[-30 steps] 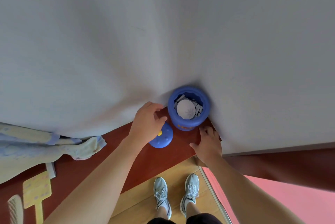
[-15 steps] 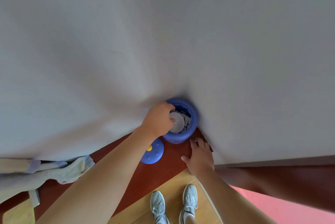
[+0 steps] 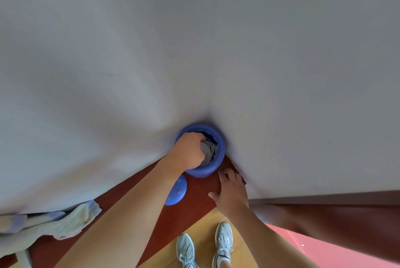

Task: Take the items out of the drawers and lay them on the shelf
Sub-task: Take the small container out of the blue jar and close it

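A round blue container [image 3: 217, 164] stands on the dark red wooden shelf [image 3: 195, 198] in the corner against the white wall. My left hand [image 3: 190, 152] reaches into its mouth, fingers curled round a grey-white disc [image 3: 206, 152] that lies on top of dark pieces inside. The container's blue domed lid [image 3: 176, 193] lies on the shelf just in front, partly hidden by my left forearm. My right hand [image 3: 232, 192] rests on the shelf's front corner, fingers spread and relaxed, holding nothing.
Pale socks or cloths [image 3: 54, 223] lie in a heap on the shelf at the far left. Below the shelf edge are a light wooden floor [image 3: 203, 228] with my two grey trainers [image 3: 187, 250] and a pink mat [image 3: 337, 246] at the right.
My left hand left the lid on the shelf, moved up into the blue container and closed on the disc. The view tilted up, so everything shifted lower. The right hand stayed on the corner.
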